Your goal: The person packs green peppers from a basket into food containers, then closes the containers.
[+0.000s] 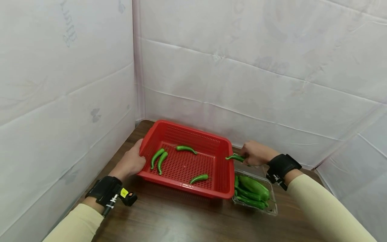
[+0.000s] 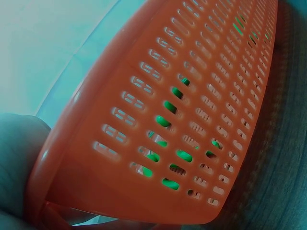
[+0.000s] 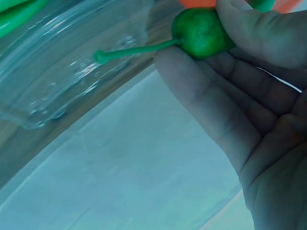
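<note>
A red perforated basket [image 1: 223,174] sits on the wooden table with several green chili peppers [image 1: 158,159] lying in it. My left hand [image 1: 131,162] grips the basket's left rim; the left wrist view shows the basket wall [image 2: 182,96] close up with green showing through its slots. My right hand [image 1: 255,153] pinches a green pepper [image 1: 235,157] over the basket's right rim. In the right wrist view the fingers [image 3: 240,91] curl round that pepper's stem end [image 3: 201,31].
A clear plastic tray [image 1: 273,208] holding more green peppers [image 1: 254,188] stands just right of the basket, below my right hand. White padded walls close in at the back and both sides. Bare wood table [image 1: 181,218] lies in front.
</note>
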Tool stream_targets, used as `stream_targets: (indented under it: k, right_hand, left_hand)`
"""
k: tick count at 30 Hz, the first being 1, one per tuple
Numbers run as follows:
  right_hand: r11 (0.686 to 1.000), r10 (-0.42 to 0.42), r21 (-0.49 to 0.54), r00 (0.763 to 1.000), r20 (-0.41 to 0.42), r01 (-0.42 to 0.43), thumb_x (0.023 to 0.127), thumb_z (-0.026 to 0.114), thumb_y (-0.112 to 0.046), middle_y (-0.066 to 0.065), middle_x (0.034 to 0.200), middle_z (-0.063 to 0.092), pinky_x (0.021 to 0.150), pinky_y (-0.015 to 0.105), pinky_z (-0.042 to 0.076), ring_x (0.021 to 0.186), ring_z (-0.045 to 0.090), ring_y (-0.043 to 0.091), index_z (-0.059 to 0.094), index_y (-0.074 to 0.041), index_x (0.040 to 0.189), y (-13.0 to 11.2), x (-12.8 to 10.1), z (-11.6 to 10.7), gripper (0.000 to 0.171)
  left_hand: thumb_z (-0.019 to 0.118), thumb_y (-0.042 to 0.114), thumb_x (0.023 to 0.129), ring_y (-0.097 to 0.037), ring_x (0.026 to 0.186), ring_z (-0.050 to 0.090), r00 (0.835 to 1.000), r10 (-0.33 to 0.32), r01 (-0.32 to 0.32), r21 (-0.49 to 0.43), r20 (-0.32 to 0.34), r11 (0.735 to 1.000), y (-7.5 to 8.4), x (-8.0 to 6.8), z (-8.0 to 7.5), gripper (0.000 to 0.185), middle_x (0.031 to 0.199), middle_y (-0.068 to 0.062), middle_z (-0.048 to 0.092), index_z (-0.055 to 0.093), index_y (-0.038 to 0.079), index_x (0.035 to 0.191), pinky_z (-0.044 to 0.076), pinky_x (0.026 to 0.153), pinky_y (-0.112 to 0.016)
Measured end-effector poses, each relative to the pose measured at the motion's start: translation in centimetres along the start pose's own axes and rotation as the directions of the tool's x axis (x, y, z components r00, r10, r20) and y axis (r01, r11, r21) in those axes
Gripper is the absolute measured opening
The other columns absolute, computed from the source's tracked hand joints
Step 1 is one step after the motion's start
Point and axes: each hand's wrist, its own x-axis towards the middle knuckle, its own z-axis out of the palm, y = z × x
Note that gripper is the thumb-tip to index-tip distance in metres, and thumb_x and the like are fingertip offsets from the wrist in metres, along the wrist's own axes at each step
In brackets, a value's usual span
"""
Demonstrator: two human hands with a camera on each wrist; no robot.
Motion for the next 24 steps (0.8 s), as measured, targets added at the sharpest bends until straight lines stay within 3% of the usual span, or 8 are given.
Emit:
stream_targets:
  k: [8, 13, 19, 24]
  right_hand:
    - [0.998, 0.068, -0.002, 0.997, -0.027, -0.068, 0.08, 0.08, -0.005, -0.014, 0.058, 0.032, 0.054, 0.021, 0.023, 0.052, 0.024, 0.001, 0.053, -0.019, 0.06, 2.2, -3.9, 1.7, 0.037]
    - [0.988, 0.143, 0.066, 0.99, -0.004, -0.143, 0.083, 0.082, -0.009, -0.013, 0.06, 0.036, 0.054, 0.023, 0.026, 0.053, 0.029, 0.002, 0.059, -0.018, 0.065, 3.0, -5.8, 3.1, 0.03]
    - [0.972, 0.185, 0.145, 0.982, 0.031, -0.187, 0.083, 0.082, -0.009, -0.012, 0.06, 0.031, 0.054, 0.022, 0.027, 0.052, 0.027, 0.002, 0.052, -0.017, 0.062, 3.7, -7.0, 4.9, 0.038]
    - [0.943, 0.219, 0.235, 0.971, 0.091, -0.235, 0.086, 0.08, -0.008, -0.008, 0.056, 0.049, 0.049, 0.022, 0.044, 0.046, 0.054, 0.006, 0.06, -0.014, 0.065, 4.0, -7.4, 6.0, 0.029]
  left_hand:
    - [0.047, -0.001, 0.095, -0.033, 0.103, 0.067, 1.0, 0.016, -0.016, -0.01, -0.004, 1.0, 0.0, -0.1, 0.0, 0.074, 0.134, -0.031, 0.059, 0.017, 0.006, 0.163, 0.057, 0.079, -0.041]
    - [0.047, 0.0, 0.095, -0.033, 0.101, 0.067, 1.0, 0.017, -0.017, -0.005, -0.008, 1.0, 0.0, -0.1, -0.1, 0.074, 0.133, -0.03, 0.059, 0.019, 0.008, 0.162, 0.057, 0.077, -0.041]
    - [0.047, -0.001, 0.095, -0.034, 0.103, 0.067, 1.0, 0.013, -0.013, -0.012, -0.005, 1.0, -0.1, 0.0, 0.1, 0.075, 0.135, -0.031, 0.059, 0.018, 0.008, 0.163, 0.059, 0.08, -0.044]
    - [0.047, 0.0, 0.095, -0.034, 0.104, 0.067, 1.0, 0.013, -0.013, -0.012, -0.008, 1.0, -0.1, 0.1, 0.2, 0.073, 0.135, -0.03, 0.059, 0.02, 0.008, 0.162, 0.059, 0.081, -0.044]
